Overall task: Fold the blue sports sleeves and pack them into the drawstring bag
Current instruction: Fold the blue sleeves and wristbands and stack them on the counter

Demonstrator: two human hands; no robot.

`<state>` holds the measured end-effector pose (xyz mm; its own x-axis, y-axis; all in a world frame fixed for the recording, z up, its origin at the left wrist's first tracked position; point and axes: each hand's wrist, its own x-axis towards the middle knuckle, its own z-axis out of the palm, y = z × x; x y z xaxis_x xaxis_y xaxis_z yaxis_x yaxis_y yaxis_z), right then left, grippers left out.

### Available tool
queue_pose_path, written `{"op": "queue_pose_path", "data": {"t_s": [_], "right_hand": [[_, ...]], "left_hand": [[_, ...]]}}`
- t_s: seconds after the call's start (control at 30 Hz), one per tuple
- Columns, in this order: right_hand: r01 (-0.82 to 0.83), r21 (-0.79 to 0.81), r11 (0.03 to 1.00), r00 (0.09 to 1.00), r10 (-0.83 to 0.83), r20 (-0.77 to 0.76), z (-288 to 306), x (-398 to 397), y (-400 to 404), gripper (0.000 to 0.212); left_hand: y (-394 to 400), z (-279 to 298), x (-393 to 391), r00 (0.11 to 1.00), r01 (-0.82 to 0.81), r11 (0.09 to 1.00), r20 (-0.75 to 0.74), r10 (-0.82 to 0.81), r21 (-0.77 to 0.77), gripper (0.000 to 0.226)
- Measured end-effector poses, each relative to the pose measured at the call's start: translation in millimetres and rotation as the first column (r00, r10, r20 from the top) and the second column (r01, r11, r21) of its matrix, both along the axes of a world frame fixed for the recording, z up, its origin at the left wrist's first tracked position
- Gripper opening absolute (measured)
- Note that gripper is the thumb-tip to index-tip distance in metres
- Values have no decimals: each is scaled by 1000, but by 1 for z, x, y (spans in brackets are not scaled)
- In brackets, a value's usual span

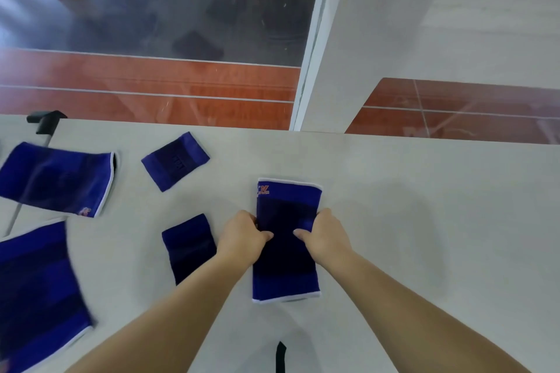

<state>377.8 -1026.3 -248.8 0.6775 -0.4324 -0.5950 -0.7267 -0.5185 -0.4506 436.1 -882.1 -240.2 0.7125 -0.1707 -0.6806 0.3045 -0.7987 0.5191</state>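
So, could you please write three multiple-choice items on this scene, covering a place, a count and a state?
1. Where does the held sleeve lie relative to the other sleeves?
A. right of them
B. left of them
C. beneath them

2. How many blue sleeves are on the table?
A. three
B. five
C. seven

3. How is the held sleeve gripped?
A. by one hand
B. by both hands at its middle
C. not at all

Answers: 1 A, the rest lie leftward; 2 B, five show; 3 B, the left hand and right hand pinch its sides.
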Motion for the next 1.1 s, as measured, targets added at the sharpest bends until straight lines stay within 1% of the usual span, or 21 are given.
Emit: {"op": "queue_pose_path", "data": {"t_s": [0.07,0.1,0.17,0.27,0.37,0.4,0.47,0.5,0.6,0.63,0.67,0.7,0.77,0.83,0.9,0.97,1.03,1.1], "right_hand": [[-54,40,998,998,53,23,-1,-3,3,34],[-55,69,996,998,52,36,0,-5,3,32],[9,143,990,999,-15,42,2,-8,0,27],[97,269,958,993,-110,35,11,-14,-6,25],[179,405,897,965,-240,105,26,-18,-13,30],[207,437,875,947,-291,133,33,-20,-14,34],[244,458,855,911,-364,193,43,-23,-14,41],[241,449,860,900,-372,229,47,-25,-12,43],[140,399,906,892,-290,346,56,-32,-8,46],[91,371,924,898,-237,370,58,-34,-7,49],[44,333,942,907,-178,382,61,-36,-6,51],[4,289,957,915,-120,385,64,-38,-5,53],[-45,196,980,926,-33,375,70,-41,-2,57],[-75,86,993,931,39,362,75,-43,3,60],[-115,15,993,935,103,340,78,-45,5,58],[-184,-10,983,935,178,307,81,-46,3,43],[-240,6,971,928,228,295,80,-47,-1,25],[-288,-6,958,915,276,295,79,-49,-5,16]], "left_hand": [[3,-1,0,998,-30,998,-56,27,-53,20],[5,-1,-1,996,-59,994,-76,52,-88,16],[10,0,-3,991,-110,982,-91,97,-152,15],[19,4,-2,981,-170,964,-125,146,-206,13],[24,14,0,971,-224,933,-148,189,-280,8],[24,18,0,967,-242,916,-156,201,-320,9],[25,26,-1,961,-272,883,-163,225,-382,19],[24,30,-2,961,-275,876,-145,236,-397,21],[25,39,-6,979,-196,875,-34,203,-442,17],[26,41,-7,987,-145,877,-2,162,-457,19],[28,44,-8,994,-81,885,27,105,-458,25],[29,46,-10,997,-4,898,64,36,-440,36],[31,50,-14,982,143,925,165,-89,-353,57],[32,53,-17,947,241,935,276,-167,-260,62],[33,55,-19,900,315,932,367,-233,-181,54],[35,54,-20,872,364,919,403,-279,-150,40],[40,51,-21,869,379,910,401,-288,-167,25],[45,48,-21,879,396,894,366,-304,-211,15]]}}
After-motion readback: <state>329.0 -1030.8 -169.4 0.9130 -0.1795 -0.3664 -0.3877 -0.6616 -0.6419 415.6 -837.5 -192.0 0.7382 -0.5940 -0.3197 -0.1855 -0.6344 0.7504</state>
